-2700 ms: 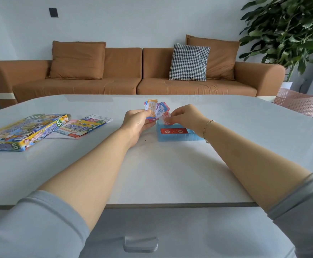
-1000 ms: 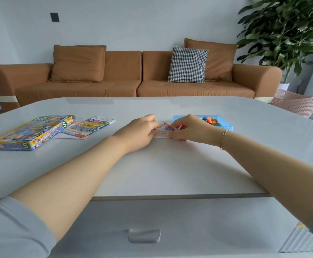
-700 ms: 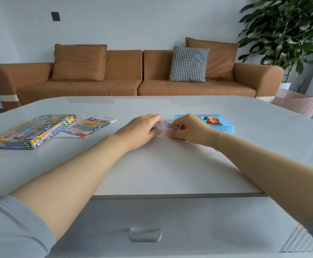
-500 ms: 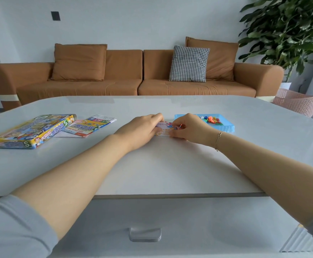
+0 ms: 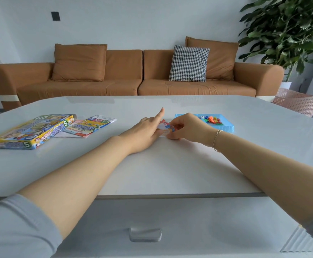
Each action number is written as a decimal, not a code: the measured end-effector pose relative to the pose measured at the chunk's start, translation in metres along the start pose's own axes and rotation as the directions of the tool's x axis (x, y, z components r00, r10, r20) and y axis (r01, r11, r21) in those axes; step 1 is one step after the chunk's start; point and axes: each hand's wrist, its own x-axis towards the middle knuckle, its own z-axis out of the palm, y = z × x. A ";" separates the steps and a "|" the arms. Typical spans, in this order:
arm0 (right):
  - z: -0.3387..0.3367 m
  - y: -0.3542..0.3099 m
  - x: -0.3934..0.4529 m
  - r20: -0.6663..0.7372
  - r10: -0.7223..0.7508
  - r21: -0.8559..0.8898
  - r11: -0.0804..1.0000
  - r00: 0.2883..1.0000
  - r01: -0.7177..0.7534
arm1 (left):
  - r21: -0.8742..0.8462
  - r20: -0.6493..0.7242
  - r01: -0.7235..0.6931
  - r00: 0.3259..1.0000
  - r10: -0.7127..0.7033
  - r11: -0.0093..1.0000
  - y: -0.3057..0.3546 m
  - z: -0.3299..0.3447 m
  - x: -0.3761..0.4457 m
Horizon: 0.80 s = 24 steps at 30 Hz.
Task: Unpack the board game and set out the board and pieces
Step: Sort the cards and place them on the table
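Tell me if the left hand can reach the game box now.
Probably yes: the left hand lies open, and only a flat leaflet lies between it and the game box.

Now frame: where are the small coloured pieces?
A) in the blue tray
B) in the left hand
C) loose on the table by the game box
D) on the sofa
A: the coloured pieces lie together inside the blue tray, on the table just beyond the right hand, which pinches the cards.
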 end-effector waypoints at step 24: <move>0.006 0.014 0.003 -0.116 -0.050 -0.255 0.967 0.992 0.019 | 0.259 0.038 0.036 0.998 -0.048 0.965 0.009 -0.007 -0.001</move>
